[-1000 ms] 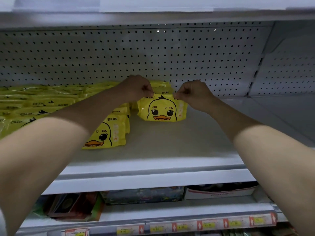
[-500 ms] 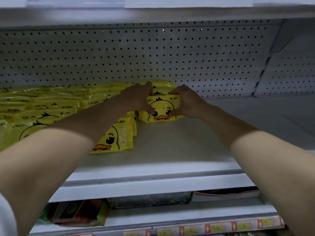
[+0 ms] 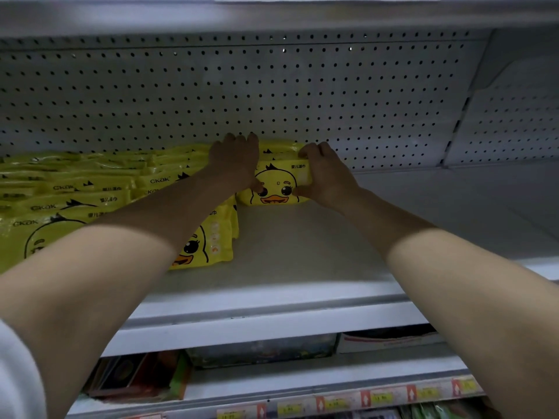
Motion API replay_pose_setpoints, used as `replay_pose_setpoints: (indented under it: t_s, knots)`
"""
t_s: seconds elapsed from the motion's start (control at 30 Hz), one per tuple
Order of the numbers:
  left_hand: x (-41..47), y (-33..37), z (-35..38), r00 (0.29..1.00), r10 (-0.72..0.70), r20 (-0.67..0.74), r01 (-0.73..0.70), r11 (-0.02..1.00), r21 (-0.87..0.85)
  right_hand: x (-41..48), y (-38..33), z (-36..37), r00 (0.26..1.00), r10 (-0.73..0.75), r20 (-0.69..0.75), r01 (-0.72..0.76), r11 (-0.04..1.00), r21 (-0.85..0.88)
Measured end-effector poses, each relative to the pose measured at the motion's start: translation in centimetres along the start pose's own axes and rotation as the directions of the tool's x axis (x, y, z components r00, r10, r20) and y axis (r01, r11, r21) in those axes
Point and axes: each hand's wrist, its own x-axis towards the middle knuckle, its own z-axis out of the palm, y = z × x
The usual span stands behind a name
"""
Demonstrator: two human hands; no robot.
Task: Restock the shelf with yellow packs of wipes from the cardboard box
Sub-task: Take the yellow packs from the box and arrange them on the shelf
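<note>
A yellow pack of wipes (image 3: 278, 192) with a duck face stands upright deep on the white shelf (image 3: 302, 249), in front of more yellow packs (image 3: 281, 146) by the pegboard back wall. My left hand (image 3: 236, 164) grips its left end, fingers over the top and thumb on the front. On the right end my right hand (image 3: 328, 173) holds it the same way. Rows of the same packs (image 3: 90, 189) fill the shelf's left part, and one front pack (image 3: 211, 240) stands beside my left forearm. The cardboard box is out of view.
Bare shelf floor stretches to the right of the held pack and toward the front lip (image 3: 272, 303). The shelf above (image 3: 272, 16) hangs low overhead. Below, a lower shelf holds boxed goods (image 3: 260, 349) behind a strip of price tags (image 3: 378, 397).
The pack has gone further back and down onto the shelf. My hands shifted from pinching its top corners to gripping its two ends.
</note>
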Motion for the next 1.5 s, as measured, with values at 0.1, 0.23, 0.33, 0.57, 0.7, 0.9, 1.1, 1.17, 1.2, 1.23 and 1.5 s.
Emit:
replay_pose_setpoints:
  t_s: [0.1, 0.23, 0.33, 0.57, 0.7, 0.9, 1.1, 1.17, 1.2, 1.23, 1.5]
  knots:
    - [-0.7, 0.0, -0.3, 1.000, -0.023, 0.004, 0.023, 0.999, -0.047, -0.7, -0.3, -0.4, 1.000, 0.005, -0.010, -0.005, 0.999, -0.043]
    - [-2.6, 0.5, -1.8, 0.998, -0.045, -0.049, 0.037, 0.987, -0.159, -1.6, -0.4, -1.9, 1.000, 0.010, -0.017, -0.011, 1.000, -0.026]
    - [-4.7, 1.1, -3.0, 0.994, -0.092, -0.064, 0.073, 0.964, -0.254, -2.2, -0.8, -3.4, 1.000, -0.003, 0.013, 0.003, 1.000, 0.008]
    - [-11.4, 1.6, -6.0, 0.956, -0.289, -0.043, 0.261, 0.912, -0.317, -4.3, -3.8, -8.1, 0.973, -0.172, 0.152, 0.169, 0.985, 0.032]
    - [-16.6, 1.6, -7.8, 0.906, -0.423, -0.031, 0.391, 0.861, -0.325, -6.3, -7.0, -10.1, 0.927, -0.276, 0.254, 0.274, 0.961, 0.046]
    - [-27.2, 0.9, -7.9, 0.853, -0.521, 0.025, 0.495, 0.794, -0.354, -11.4, -12.7, -9.7, 0.862, -0.406, 0.304, 0.388, 0.914, 0.121]
    - [-37.1, -0.3, -6.8, 0.745, -0.638, 0.192, 0.667, 0.711, -0.223, -17.2, -18.1, -6.4, 0.755, -0.531, 0.386, 0.486, 0.847, 0.216]
    - [-40.2, -1.0, -6.1, 0.715, -0.664, 0.220, 0.699, 0.689, -0.191, -18.6, -20.0, -5.2, 0.714, -0.564, 0.415, 0.504, 0.825, 0.256]
    - [-41.7, -1.4, -5.8, 0.700, -0.678, 0.225, 0.714, 0.680, -0.170, -19.2, -21.0, -4.7, 0.693, -0.585, 0.422, 0.516, 0.811, 0.276]
    - [-43.0, -1.8, -5.5, 0.681, -0.695, 0.231, 0.730, 0.667, -0.149, -19.8, -21.9, -4.1, 0.675, -0.604, 0.425, 0.527, 0.797, 0.296]
    - [-50.1, -7.2, -1.7, 0.560, -0.770, 0.305, 0.824, 0.557, -0.105, -22.9, -30.0, 1.9, 0.551, -0.693, 0.466, 0.601, 0.716, 0.355]
